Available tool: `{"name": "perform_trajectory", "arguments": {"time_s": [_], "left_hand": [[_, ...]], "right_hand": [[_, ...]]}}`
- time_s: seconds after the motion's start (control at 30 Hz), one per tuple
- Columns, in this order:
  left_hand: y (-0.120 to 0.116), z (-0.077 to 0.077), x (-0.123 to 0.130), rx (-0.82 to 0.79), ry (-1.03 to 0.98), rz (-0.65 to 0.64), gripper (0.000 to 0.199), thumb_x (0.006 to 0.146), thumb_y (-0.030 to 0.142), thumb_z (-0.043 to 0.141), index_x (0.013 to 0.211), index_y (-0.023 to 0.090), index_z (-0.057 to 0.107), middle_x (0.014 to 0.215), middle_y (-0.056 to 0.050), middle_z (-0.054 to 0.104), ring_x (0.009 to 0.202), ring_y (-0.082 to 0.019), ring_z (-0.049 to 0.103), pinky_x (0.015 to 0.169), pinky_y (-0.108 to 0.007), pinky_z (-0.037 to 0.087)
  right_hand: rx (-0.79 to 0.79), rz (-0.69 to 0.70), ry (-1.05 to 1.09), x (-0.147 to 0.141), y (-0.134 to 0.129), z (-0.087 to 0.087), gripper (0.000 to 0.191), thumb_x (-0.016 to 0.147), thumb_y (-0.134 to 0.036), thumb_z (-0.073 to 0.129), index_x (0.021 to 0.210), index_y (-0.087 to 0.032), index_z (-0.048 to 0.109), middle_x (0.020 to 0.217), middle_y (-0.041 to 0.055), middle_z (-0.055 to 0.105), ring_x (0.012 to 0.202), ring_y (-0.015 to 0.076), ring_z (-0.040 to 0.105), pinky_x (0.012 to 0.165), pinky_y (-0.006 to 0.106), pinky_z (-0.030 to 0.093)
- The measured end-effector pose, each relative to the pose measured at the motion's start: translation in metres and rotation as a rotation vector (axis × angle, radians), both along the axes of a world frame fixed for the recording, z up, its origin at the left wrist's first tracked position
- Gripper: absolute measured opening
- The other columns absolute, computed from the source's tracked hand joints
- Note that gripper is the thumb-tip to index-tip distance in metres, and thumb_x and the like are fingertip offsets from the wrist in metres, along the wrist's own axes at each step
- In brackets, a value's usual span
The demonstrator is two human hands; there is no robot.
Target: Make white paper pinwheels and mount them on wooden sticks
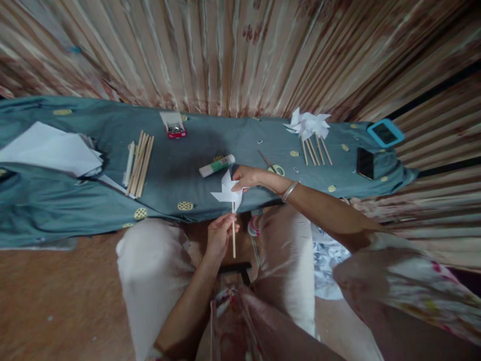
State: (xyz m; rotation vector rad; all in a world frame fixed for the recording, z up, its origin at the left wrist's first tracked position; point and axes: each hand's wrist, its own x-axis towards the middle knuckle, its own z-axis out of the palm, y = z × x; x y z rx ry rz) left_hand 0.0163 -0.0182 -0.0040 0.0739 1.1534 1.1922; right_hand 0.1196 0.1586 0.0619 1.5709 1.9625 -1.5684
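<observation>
Head view: left fingers (227,220) grasp a stick (233,243), right fingers (239,176) pinch the paper pinwheel (227,190); an open red box (177,135) holds metallic pieces (175,128).

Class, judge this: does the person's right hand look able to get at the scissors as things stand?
Probably yes, if the right hand lets go of the paper pinwheel: the scissors lie close by, with nothing seen on top.
</observation>
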Motion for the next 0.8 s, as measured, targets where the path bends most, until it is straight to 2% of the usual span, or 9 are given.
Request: {"name": "perform_trajectory", "arguments": {"time_s": [0.3, 0.63, 0.8], "left_hand": [[0.001, -0.004, 0.0, 0.013, 0.006, 0.007, 0.051, 0.033, 0.041, 0.095, 0.071, 0.013, 0.074, 0.061, 0.0, 0.068, 0.045, -0.007, 0.057, 0.051, -0.021, 0.045], [0.001, -0.002, 0.0, 0.007, 0.008, 0.006, 0.049, 0.034, 0.039, 0.094, 0.07, 0.013, 0.074, 0.06, 0.001, 0.068, 0.045, -0.007, 0.056, 0.05, -0.021, 0.044], [0.002, -0.001, 0.001, 0.006, 0.005, 0.006, 0.047, 0.035, 0.038, 0.094, 0.07, 0.013, 0.074, 0.06, 0.001, 0.068, 0.045, -0.007, 0.056, 0.049, -0.021, 0.044]], "right_hand": [[-0.007, 0.015, 0.045, 0.003, 0.002, -0.005, 0.021, 0.058, -0.014, 0.081, 0.053, -0.015, 0.061, 0.048, -0.007, 0.055, 0.051, 0.0085, 0.053, 0.056, 0.019, 0.049], [0.014, 0.0, 0.041, 0.001, 0.005, -0.012, 0.018, 0.056, -0.008, 0.076, 0.049, -0.016, 0.061, 0.046, -0.0067, 0.055, 0.047, 0.0084, 0.052, 0.049, 0.019, 0.046], [0.019, -0.019, 0.028, -0.001, 0.002, -0.008, 0.022, 0.055, -0.009, 0.082, 0.05, -0.016, 0.062, 0.047, -0.0062, 0.055, 0.048, 0.0094, 0.053, 0.056, 0.024, 0.052]]}}
